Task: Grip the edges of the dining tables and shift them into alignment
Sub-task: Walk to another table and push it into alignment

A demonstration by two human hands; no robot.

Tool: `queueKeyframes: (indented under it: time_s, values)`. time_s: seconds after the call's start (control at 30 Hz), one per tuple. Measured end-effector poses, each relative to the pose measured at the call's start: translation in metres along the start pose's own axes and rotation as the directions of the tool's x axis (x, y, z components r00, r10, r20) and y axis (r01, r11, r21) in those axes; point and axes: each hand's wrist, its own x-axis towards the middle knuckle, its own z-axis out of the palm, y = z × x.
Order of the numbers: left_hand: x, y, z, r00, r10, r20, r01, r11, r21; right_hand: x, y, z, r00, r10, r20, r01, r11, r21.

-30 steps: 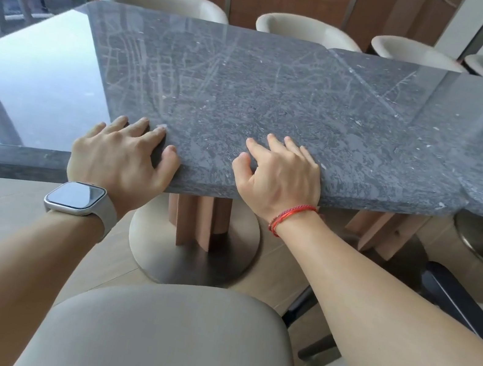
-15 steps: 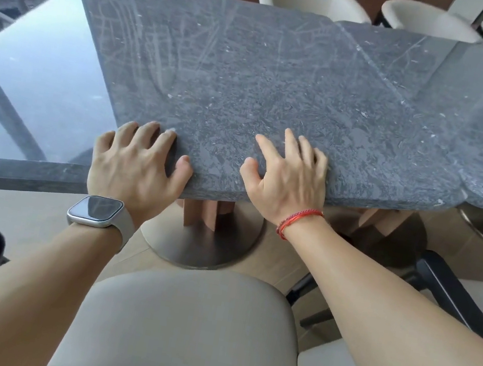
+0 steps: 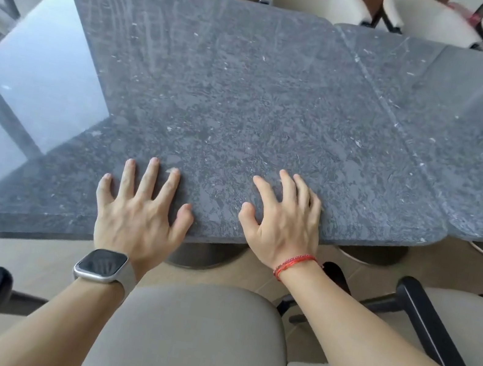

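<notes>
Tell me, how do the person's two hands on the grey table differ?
The left hand has a grey smartwatch on its wrist; the right hand has a red cord bracelet. The left hand's fingers are splayed wide, while the right hand's lie closer together. Shared: both lie flat, fingers fairly straight, on the dark stone table at its near edge.

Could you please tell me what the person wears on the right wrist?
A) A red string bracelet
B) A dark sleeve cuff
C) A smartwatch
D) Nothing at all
A: a red bracelet circles the wrist just behind the right hand, while the watch sits on the other wrist.
</notes>
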Motion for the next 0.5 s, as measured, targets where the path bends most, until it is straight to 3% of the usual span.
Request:
queueKeyframes:
  time_s: [0.3,0.5]
  values:
    - [0.002,0.005,-0.004,1.0,-0.017,-0.004,0.017,1.0,-0.014,0.005,0.001,-0.002,1.0,-0.006,0.03,0.005,1.0,0.029]
    - [-0.003,0.018,-0.006,0.994,-0.111,0.009,0.112,0.993,-0.048,0.008,0.001,-0.008,0.995,-0.011,0.096,0.005,0.998,0.062]
